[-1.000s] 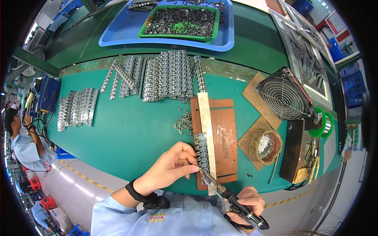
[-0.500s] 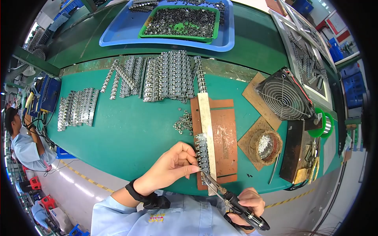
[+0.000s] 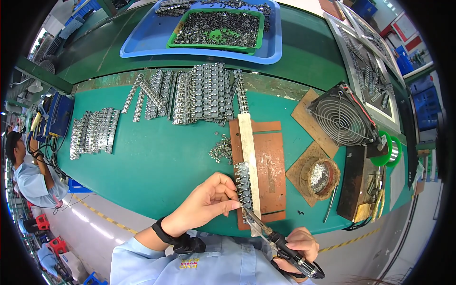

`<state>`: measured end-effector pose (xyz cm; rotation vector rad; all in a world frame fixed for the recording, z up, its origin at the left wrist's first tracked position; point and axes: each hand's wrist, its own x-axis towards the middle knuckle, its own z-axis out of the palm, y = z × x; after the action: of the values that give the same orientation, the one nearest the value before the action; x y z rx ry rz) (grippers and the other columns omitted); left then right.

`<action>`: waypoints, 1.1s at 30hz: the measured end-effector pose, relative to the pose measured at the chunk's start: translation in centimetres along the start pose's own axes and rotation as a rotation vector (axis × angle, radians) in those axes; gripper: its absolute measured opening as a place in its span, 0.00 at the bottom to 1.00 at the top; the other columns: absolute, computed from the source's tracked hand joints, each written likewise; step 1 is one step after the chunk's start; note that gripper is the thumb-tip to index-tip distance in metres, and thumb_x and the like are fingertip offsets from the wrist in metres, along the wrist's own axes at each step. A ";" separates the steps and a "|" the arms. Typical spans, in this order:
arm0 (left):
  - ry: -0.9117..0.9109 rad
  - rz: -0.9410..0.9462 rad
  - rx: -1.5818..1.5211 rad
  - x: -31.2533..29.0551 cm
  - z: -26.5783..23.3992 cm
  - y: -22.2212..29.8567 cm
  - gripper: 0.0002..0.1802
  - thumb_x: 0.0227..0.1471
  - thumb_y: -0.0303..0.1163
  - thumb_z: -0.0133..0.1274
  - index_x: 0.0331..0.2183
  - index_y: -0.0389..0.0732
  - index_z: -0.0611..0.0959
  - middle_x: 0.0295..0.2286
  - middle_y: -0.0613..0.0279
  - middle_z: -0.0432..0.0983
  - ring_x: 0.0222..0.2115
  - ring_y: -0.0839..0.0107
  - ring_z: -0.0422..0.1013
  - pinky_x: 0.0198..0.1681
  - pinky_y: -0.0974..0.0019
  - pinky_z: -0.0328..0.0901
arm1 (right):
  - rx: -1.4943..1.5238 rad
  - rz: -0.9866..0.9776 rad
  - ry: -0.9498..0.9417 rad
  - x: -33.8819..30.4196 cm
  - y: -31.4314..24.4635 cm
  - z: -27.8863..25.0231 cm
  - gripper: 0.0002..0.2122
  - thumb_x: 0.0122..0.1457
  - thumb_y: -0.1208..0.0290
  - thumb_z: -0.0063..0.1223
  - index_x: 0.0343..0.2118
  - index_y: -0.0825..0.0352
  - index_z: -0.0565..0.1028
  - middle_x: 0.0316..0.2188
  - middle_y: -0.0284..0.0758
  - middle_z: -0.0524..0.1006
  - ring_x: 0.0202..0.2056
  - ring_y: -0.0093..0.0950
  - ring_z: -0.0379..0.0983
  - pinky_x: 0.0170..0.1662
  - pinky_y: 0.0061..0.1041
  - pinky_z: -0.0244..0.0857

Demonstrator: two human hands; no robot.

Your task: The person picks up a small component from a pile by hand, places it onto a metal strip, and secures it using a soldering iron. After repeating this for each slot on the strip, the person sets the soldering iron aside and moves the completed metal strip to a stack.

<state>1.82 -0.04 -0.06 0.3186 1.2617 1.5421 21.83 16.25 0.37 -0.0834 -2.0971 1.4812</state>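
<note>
My right grip [image 3: 302, 246] is wrapped round a black-handled tool [image 3: 281, 243], tip toward 10:30. Circuit strip [image 3: 243, 183] runs nearly 12-to-6, at the metal bar [image 3: 248, 152]'s 9 o'clock side; left grip [image 3: 209, 202] touches it, can't tell if it's pinching.

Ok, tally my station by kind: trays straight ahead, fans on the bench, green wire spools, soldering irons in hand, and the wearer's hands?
Trays: 2 (blue tray, green tray)
Black fan: 1
Green wire spool: 1
Soldering iron in hand: 1
Wearer's hands: 2 (left hand, right hand)
Total: 7
</note>
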 end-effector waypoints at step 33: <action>0.058 -0.002 0.066 -0.4 0.5 1.1 0.08 0.49 0.23 0.47 0.34 0.37 0.68 0.28 0.65 0.69 0.26 0.79 0.66 0.29 0.77 0.61 | 0.198 0.347 0.541 -1.0 2.4 2.3 0.25 0.41 0.59 0.60 0.36 0.64 0.58 0.28 0.33 0.60 0.19 0.20 0.60 0.20 0.16 0.53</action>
<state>1.75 0.03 1.20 0.3165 1.3605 1.5194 20.96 14.81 -2.69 -0.7189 -1.5424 1.6267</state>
